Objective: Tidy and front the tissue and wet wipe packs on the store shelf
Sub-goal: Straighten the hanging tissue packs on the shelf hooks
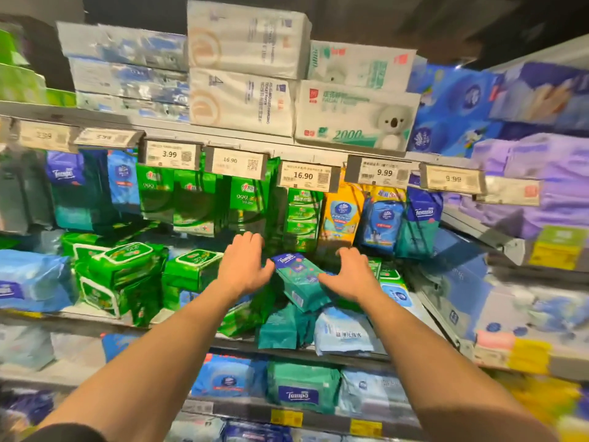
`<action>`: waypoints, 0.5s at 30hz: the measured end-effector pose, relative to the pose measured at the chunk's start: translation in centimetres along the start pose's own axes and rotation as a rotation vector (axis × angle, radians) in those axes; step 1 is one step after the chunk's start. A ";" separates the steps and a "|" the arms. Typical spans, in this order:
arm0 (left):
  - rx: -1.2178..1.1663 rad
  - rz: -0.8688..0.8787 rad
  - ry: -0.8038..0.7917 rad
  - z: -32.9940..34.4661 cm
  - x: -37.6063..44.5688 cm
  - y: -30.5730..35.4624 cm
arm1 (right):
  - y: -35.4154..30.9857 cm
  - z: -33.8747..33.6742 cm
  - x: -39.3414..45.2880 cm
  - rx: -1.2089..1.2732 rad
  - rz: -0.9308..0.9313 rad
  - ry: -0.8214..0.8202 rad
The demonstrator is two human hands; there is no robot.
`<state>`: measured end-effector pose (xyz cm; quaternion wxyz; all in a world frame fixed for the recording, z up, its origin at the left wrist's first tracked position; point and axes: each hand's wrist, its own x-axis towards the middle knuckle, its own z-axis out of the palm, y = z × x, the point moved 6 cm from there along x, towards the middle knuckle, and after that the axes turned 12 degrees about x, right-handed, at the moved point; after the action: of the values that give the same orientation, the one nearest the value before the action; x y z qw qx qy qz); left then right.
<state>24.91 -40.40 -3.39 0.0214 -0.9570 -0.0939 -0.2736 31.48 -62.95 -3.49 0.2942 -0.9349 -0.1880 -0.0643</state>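
Hands flank a teal soft-plastic Tempo tissue pack with a blue label (pixel 299 280): your left hand (pixel 245 266) has fingers spread wide at its left edge, your right hand (pixel 350 274) curls loosely against its right side (not gripping), above the heaped teal and pale-blue packs (pixel 342 330).

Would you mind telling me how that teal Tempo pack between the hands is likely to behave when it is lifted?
The teal Tempo pack looks like a soft film pouch, so it will probably flex rather than stay stiff. Its glossy wrap may be slippery. It lies tilted on other packs between the left hand and right hand, so it could slide.
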 end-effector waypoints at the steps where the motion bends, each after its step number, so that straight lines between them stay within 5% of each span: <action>1: -0.015 -0.004 -0.029 0.6 0.1 0.6 | 0.8 -0.1 -0.1 -0.004 0.031 -0.016; 15: -0.154 -0.162 -0.147 3.8 -1.3 -2.6 | -2.1 6.7 1.3 -0.024 0.171 -0.099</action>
<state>25.36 -37.67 -7.35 -0.0815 -0.9626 -0.1509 -0.2097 31.97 -57.14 -7.54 0.2775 -0.9530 -0.1211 0.0049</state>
